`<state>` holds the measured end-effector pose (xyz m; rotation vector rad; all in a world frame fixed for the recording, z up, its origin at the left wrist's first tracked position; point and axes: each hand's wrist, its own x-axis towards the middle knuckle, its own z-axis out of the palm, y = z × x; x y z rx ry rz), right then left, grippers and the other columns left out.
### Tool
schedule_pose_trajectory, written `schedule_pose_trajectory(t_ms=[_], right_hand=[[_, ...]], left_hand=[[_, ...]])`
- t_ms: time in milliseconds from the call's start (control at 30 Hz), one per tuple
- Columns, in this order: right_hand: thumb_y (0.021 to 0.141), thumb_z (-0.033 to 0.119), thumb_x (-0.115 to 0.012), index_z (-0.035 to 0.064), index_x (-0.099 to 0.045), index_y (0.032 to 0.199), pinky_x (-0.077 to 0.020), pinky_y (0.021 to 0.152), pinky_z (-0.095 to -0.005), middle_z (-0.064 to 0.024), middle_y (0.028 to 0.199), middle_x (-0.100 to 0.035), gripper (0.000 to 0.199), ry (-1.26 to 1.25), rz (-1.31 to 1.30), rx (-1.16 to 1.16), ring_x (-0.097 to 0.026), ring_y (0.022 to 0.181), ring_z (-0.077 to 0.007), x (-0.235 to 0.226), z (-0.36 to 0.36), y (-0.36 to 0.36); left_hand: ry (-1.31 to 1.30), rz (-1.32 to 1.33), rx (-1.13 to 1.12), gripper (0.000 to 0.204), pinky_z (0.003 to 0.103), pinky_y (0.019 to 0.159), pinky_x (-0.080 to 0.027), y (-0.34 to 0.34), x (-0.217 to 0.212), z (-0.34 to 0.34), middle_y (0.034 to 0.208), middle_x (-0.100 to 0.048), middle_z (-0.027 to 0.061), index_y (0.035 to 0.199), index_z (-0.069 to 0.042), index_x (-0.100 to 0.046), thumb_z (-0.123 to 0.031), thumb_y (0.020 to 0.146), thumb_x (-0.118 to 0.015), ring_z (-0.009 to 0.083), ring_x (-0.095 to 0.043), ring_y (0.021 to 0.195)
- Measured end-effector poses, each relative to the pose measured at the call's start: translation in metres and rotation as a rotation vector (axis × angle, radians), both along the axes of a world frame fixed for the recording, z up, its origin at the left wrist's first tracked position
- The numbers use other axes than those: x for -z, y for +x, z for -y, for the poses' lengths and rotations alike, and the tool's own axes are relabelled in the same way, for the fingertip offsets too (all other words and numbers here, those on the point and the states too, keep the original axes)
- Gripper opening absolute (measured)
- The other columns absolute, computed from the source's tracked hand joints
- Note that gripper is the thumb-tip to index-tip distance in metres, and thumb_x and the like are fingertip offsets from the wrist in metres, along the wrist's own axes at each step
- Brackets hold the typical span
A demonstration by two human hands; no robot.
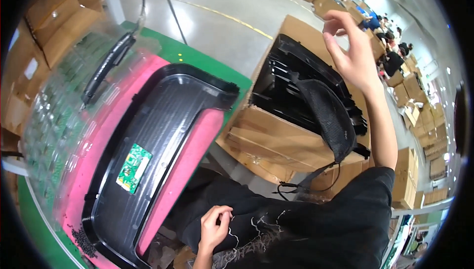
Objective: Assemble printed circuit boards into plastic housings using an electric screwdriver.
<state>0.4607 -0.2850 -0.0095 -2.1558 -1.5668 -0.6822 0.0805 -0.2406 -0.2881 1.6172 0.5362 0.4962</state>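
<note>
L hand (215,225): fingers curled in, thumb alongside; can't tell if anything's inside. R hand (349,54): fingers bent, thumb set apart, gap btwn them, palm side facing L.

L to R: brown boxes (64,24) stacked at far L. Next, clear trays (54,126) w/ green bits inside, nr table's L edge. Long blk tool (109,66) slants over trays; can't tell if it rests on them or hangs.

Pink mat (185,168) lies on green table (197,57). Small blk bits (83,242) heaped on mat, bottom L, just beside panel. Panel (163,116), blk, long & curved, lies on mat, raised rim around it. PCB (134,169), green, lies flat on panel, lower half, inside rim.

Blk cable (170,7) hangs at table's far side, grey floor (222,2) behind. L hand is up in front of blk shirt (321,229), R of panel, apart from it.

Open carton (281,135) stands R of table, blk parts (284,96) packed in it. Blk bag (326,113), strapped, overlaps parts in view. R hand is raised by carton's far R side, nr parts, bare forearm below. Far R: more cartons (419,121) & ppl (393,61), small in view.
</note>
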Motion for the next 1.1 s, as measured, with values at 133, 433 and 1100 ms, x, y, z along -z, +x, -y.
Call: schedule_pose_trajectory(t_ms=[133,433,1100], right_hand=[[0.076,0.054,-0.072,-0.0033,-0.017,0.145,-0.0316,0.110,-0.0435,-0.0317,0.141,-0.035,0.105,-0.716,-0.459,0.495,-0.036,0.134,-0.0366,0.053,0.099,0.095],[0.073,0.034,-0.082,-0.0013,-0.026,0.143,-0.0360,0.104,-0.0341,-0.0146,0.132,-0.047,0.097,-0.443,-1.249,0.405,-0.047,0.122,-0.0218,0.118,0.123,0.074],[0.073,0.012,-0.071,-0.0074,-0.051,0.121,-0.0465,0.087,-0.0319,-0.0116,0.108,-0.062,0.055,0.115,-1.051,0.314,-0.059,0.096,-0.0181,0.039,0.194,0.031]], left_hand=[[-0.020,-0.062,0.102,0.009,0.024,0.058,-0.046,0.004,0.007,-0.009,0.076,-0.064,0.0074,0.092,-0.002,-0.065,0.001,0.087,-0.058,0.0127,-0.060,0.064],[-0.028,-0.126,0.171,0.009,0.023,0.056,-0.044,0.008,0.012,-0.019,0.076,-0.064,0.0069,0.093,-0.002,-0.065,-0.001,0.088,-0.057,0.0118,-0.059,0.063],[-0.105,-0.121,0.235,0.009,0.022,0.053,-0.041,0.019,0.020,-0.016,0.074,-0.062,0.0038,0.095,-0.003,-0.065,-0.002,0.087,-0.059,0.0082,-0.054,0.060]])
